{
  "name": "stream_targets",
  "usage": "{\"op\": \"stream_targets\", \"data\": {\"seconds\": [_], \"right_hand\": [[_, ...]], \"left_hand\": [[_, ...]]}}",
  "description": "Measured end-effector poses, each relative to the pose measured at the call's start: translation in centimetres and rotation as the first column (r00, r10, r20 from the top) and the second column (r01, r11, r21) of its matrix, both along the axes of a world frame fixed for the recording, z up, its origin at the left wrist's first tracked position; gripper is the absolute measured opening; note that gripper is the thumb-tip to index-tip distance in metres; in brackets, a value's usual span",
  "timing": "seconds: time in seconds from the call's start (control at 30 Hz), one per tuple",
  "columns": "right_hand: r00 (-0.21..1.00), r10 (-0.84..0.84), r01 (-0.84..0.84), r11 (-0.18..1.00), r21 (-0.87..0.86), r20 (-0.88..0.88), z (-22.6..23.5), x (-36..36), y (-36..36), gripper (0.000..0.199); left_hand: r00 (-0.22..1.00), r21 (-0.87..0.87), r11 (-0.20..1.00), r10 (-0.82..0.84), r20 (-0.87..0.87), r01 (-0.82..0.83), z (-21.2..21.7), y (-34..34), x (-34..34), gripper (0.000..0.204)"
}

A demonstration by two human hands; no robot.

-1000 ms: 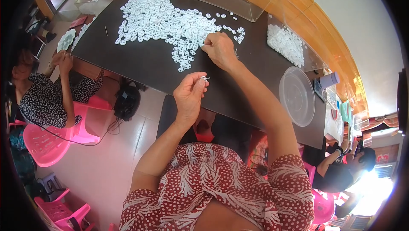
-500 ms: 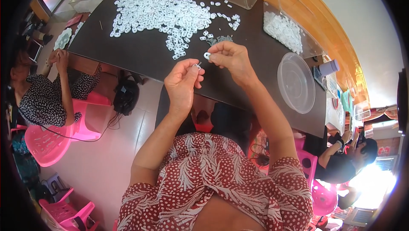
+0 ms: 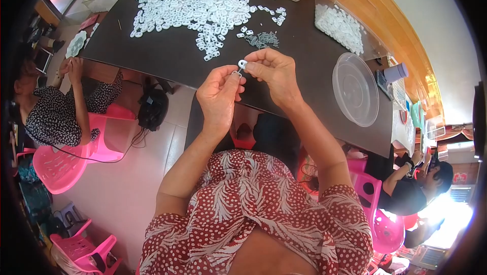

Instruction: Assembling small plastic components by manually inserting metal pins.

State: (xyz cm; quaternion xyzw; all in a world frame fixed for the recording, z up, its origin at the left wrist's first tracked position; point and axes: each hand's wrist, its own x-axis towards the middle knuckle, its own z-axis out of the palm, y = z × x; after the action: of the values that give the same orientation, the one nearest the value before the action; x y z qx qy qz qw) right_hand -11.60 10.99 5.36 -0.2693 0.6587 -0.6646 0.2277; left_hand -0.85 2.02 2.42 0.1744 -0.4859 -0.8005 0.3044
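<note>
Above the table's near edge, my left hand (image 3: pixel 218 95) pinches a small white plastic piece (image 3: pixel 236 73) with a thin grey pin standing out of it. My right hand (image 3: pixel 275 76) holds a white oval piece with a hole (image 3: pixel 242 64) between thumb and fingers. The two pieces meet or nearly meet at the pin; whether the pin has entered the hole is too small to tell. Just beyond my hands lies a little heap of grey pins (image 3: pixel 264 40). Farther left spreads a large pile of white two-holed oval pieces (image 3: pixel 190 8).
The dark table (image 3: pixel 152 64) also bears a clear box of white pieces (image 3: pixel 341 30), a round clear lid (image 3: pixel 350 115) and a lavender cup (image 3: pixel 395 73). At the left a person (image 3: pixel 58 105) sits on a pink chair (image 3: pixel 63 168); another person (image 3: pixel 411 188) works at the right.
My right hand has brought its white oval piece down and left to the pinned piece in my left hand. The grey pins show more fully beyond my hands.
</note>
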Motion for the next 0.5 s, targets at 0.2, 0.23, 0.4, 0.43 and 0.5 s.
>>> {"op": "stream_targets", "data": {"seconds": [0.2, 0.23, 0.4, 0.43, 0.5], "right_hand": [[1.0, -0.011, 0.011, 1.0, 0.023, 0.007, 0.0, 0.35, -0.14, 0.015], [1.0, -0.014, 0.014, 1.0, 0.014, 0.009, -0.1, 0.38, -0.22, 0.015], [1.0, -0.022, 0.022, 1.0, -0.004, 0.011, -0.16, 0.57, -0.51, 0.015], [1.0, -0.026, 0.026, 1.0, -0.002, -0.007, -0.09, 0.62, -0.54, 0.014], [0.999, -0.026, 0.026, 1.0, -0.001, -0.024, -0.19, 0.69, -0.64, 0.014]], "left_hand": [[1.0, 0.015, 1.0, -0.004, -0.002, 0.004, 0.08, 0.14, 0.2, 0.014], [1.0, 0.017, 1.0, -0.002, -0.002, 0.002, 0.08, 0.15, 0.23, 0.014], [1.0, 0.009, 1.0, 0.006, 0.008, -0.006, -0.02, 0.02, 0.24, 0.014], [1.0, 0.011, 1.0, 0.007, 0.007, -0.007, -0.02, 0.02, 0.23, 0.014], [1.0, 0.018, 1.0, 0.017, 0.006, -0.017, -0.11, 0.02, 0.27, 0.013]]}}
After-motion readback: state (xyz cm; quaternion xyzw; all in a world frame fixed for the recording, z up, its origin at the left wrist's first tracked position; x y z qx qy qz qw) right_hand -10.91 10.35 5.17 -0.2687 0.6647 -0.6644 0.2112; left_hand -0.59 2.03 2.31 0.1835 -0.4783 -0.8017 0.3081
